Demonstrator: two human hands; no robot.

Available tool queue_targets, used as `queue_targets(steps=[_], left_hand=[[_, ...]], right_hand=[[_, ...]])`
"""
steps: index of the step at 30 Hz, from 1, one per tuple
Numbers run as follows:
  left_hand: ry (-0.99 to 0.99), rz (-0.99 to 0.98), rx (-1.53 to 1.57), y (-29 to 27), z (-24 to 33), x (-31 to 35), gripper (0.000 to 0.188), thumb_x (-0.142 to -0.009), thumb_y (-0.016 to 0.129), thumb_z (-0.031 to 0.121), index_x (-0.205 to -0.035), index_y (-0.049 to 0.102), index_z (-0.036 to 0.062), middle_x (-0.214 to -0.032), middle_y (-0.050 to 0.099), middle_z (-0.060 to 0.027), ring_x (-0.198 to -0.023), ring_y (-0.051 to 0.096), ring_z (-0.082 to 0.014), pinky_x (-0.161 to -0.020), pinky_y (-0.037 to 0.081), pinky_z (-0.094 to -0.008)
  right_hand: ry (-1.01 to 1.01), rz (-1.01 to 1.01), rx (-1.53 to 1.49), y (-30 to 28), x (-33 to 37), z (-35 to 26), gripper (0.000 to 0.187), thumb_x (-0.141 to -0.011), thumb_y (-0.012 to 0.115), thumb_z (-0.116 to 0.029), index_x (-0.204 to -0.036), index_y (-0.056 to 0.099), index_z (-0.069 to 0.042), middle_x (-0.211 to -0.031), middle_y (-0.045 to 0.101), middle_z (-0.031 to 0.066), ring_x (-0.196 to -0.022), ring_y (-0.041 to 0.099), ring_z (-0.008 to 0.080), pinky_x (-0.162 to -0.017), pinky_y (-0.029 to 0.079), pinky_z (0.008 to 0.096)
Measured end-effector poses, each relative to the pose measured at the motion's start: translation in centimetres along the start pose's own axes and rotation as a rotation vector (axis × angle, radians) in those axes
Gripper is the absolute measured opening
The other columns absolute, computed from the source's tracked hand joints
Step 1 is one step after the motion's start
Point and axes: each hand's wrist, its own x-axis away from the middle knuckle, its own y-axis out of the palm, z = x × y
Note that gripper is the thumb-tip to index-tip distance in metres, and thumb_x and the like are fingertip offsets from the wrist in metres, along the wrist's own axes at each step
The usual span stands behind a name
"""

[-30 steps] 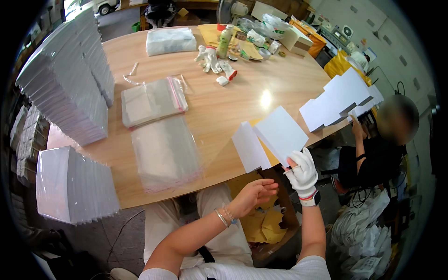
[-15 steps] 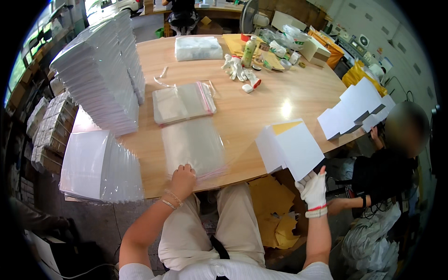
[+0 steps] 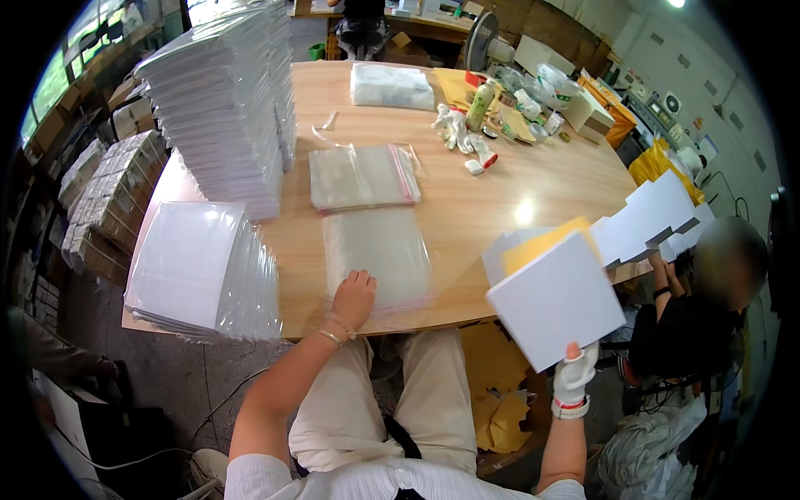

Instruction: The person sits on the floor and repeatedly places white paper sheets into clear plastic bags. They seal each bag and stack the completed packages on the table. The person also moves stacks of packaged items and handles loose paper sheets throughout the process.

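My gloved right hand point(image 3: 575, 375) grips the near corner of a flat white rectangular pad point(image 3: 557, 304), its thumb on top. The pad is tilted up over the table's front edge. Behind it, a yellow sheet point(image 3: 546, 244) and another white piece point(image 3: 502, 252) show in part. My bare left hand point(image 3: 356, 298) is closed, with curled fingers pressed on the near edge of a clear plastic bag point(image 3: 375, 242) lying flat; the fingertips are partly hidden. Just beyond lies a pile of clear bags point(image 3: 354, 179) with a pink-edged strip.
Tall wrapped white stacks point(image 3: 221, 108) and a lower one point(image 3: 187, 262) fill the table's left. Gloves point(image 3: 454, 127), a bottle point(image 3: 481, 104) and a wrapped bundle point(image 3: 392, 86) sit farther back. At right, a person point(image 3: 679, 325) sits by staggered white stacks point(image 3: 650, 221).
My right hand has lifted and tilted the white pad, uncovering more of the yellow sheet. My left hand stays on the bag. The whole view has shifted, and the person at right has drawn an arm back.
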Motion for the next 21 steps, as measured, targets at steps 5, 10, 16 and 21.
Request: queue_targets(steps=[5,10,16,21], left_hand=[[-0.210,0.005,0.789,-3.4,3.7,-0.7,0.031,-0.081,0.055,0.019,-0.104,0.054,-0.0019,-0.111,0.052,-0.0175,-0.105,0.049,-0.0297,-0.086,0.043,-0.0342],[-0.186,-0.077,0.901,-0.6,13.9,-0.1,0.047,-0.085,0.054,0.029,-0.122,0.046,0.0006,-0.127,0.044,-0.0146,-0.115,0.041,-0.0351,-0.094,0.036,-0.0382],[0.347,0.026,0.093,3.9,14.0,0.8,0.045,-0.075,0.057,0.023,-0.116,0.052,0.0061,-0.125,0.047,-0.0070,-0.113,0.044,-0.0276,-0.091,0.037,-0.0345],[0.445,-0.024,0.333,5.7,15.5,-0.7,0.023,-0.072,0.053,0.014,-0.093,0.060,0.0090,-0.093,0.055,-0.0042,-0.091,0.050,-0.0208,-0.078,0.042,-0.0319]], right_hand=[[0.286,-0.088,-0.272,2.2,2.9,-0.4,0.079,-0.073,0.067,-0.045,-0.127,0.036,0.003,-0.118,0.048,0.0095,-0.106,0.049,0.0217,-0.088,0.041,0.0326],[0.379,-0.071,-0.335,0.1,6.2,1.5,0.069,-0.077,0.061,-0.044,-0.124,0.040,0.001,-0.113,0.051,0.0095,-0.101,0.053,0.0219,-0.086,0.044,0.0336],[0.426,0.109,-0.366,-2.3,9.0,0.8,0.074,-0.073,0.066,-0.041,-0.126,0.037,0.002,-0.116,0.050,0.0102,-0.104,0.052,0.0233,-0.088,0.043,0.0349],[0.467,0.085,-0.375,-4.9,10.6,1.2,0.080,-0.070,0.068,-0.045,-0.126,0.037,0.003,-0.115,0.051,0.0102,-0.102,0.053,0.0227,-0.084,0.045,0.0342]])
